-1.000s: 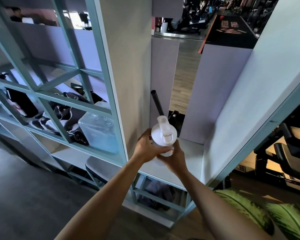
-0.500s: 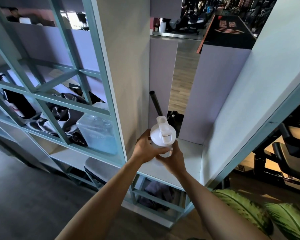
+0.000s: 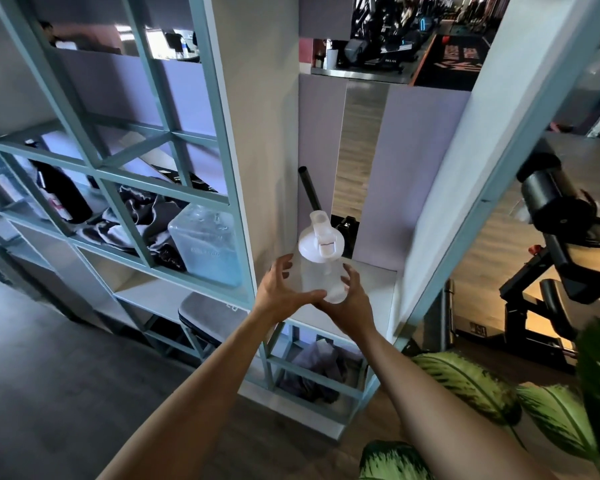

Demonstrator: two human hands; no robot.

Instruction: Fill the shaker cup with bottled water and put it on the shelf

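Note:
The shaker cup [image 3: 321, 268] is translucent with a white flip-top lid. It stands upright on the white shelf [image 3: 374, 282], in the tall open compartment. My left hand [image 3: 279, 289] is at the cup's left side with its fingers spread and lifted off the wall; only the thumb lies near the base. My right hand [image 3: 350, 299] cups the lower right side, fingers apart. Whether water is inside the cup I cannot tell through the frosted wall.
A big clear water jug [image 3: 208, 247] stands with dark clothes and a dark bottle [image 3: 63, 195] behind the teal lattice on the left. A black tube [image 3: 310, 188] leans behind the cup. Green plant leaves [image 3: 465, 386] and a black exercise machine [image 3: 561, 216] are on the right.
Both hands gripped the cup before; now their fingers have spread off it. The cup rests lower on the shelf.

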